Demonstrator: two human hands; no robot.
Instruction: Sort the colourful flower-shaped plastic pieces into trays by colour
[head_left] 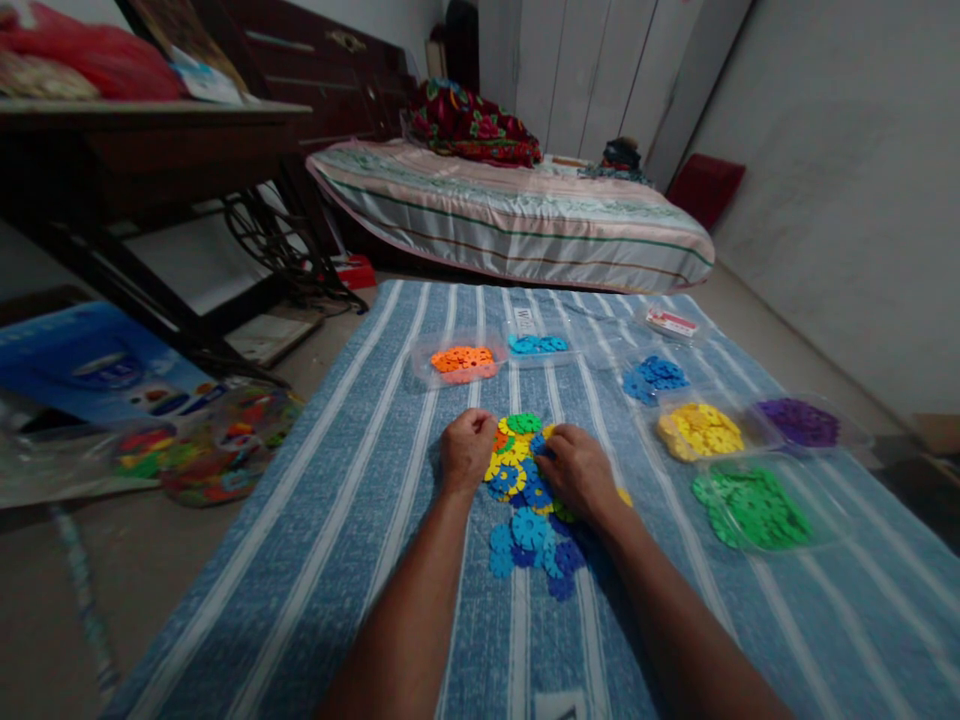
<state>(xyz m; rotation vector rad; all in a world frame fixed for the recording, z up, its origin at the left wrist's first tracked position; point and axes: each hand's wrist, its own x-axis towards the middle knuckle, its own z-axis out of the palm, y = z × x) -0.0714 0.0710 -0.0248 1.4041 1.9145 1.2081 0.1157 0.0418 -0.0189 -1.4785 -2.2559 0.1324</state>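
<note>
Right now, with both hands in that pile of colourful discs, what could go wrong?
1. The mixed pile sits loose on the cloth; the left hand or right hand might scatter discs.
2. The blue discs look loose and could perhaps spread.
3. The dim light may blur purple and blue.

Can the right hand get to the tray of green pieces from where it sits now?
Probably yes: the right hand rests on the mixed pile, and only bare striped mat separates it from the green tray.

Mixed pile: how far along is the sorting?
Done: orange, yellow, purple and green pieces lie in trays by colour. In hand: left hand and right hand rest on the mixed pile. Left: that pile on the mat.
</note>
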